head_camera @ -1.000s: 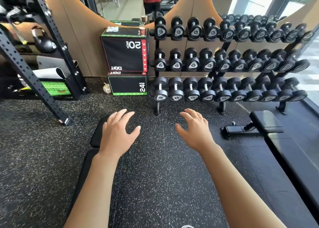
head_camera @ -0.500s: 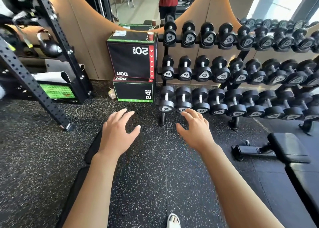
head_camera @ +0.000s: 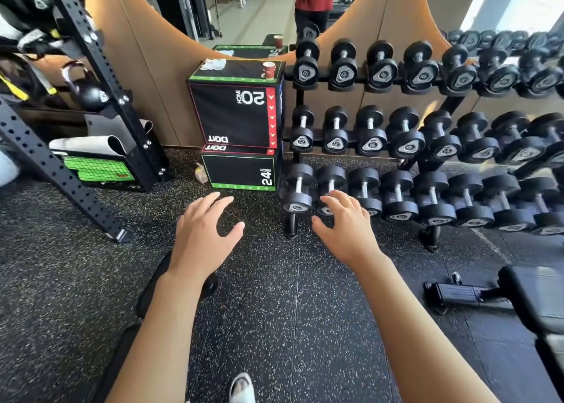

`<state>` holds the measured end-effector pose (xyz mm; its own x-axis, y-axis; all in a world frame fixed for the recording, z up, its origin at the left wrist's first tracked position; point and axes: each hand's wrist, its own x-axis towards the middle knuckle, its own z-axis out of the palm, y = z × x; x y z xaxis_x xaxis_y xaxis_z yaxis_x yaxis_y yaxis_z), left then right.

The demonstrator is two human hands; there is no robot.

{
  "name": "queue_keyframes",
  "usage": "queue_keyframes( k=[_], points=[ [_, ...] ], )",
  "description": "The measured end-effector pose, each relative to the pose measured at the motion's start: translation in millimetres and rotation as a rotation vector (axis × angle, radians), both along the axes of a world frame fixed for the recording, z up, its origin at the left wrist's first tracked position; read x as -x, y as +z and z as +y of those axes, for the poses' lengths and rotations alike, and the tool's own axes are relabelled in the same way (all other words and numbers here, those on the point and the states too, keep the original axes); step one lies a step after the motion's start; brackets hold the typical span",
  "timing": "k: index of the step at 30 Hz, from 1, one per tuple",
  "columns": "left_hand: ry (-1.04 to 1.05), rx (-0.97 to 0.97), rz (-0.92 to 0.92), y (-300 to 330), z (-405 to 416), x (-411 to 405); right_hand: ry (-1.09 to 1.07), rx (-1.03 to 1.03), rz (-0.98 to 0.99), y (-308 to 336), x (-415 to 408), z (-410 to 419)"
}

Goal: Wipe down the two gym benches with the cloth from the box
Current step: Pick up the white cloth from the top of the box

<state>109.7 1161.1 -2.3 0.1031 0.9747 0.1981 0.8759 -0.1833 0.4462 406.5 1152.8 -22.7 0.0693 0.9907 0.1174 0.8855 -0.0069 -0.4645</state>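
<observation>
White cloth [head_camera: 213, 64] lies on the box [head_camera: 235, 116] top's far-left corner; left hand [head_camera: 203, 235] and right hand [head_camera: 346, 228] hover spread, empty.

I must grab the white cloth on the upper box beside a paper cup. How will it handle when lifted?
The cloth lies crumpled, so it is probably floppy and light. A pinch should lift it, likely drooping. The paper cup stands apart, so tipping it seems unlikely.
</observation>
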Motion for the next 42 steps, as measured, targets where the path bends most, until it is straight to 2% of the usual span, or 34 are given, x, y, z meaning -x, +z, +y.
queue_keyframes(
  k=[9, 20, 29, 42],
  points=[
    [-0.017, -0.009, -0.006, -11, 117, 10, -0.011, 0.001, -0.028, -7, 10, 113],
    [-0.035, 0.001, -0.054, -2, 292, 66, -0.025, 0.009, -0.047, 2, 71, 284],
    [-0.020, 0.021, -0.057, -7, 381, 89, 0.008, 0.033, -0.061, -7, 91, 380],
    [0.071, 0.009, -0.036, -11, 516, 30, 0.100, 0.044, -0.030, -16, 38, 538]
  ],
)
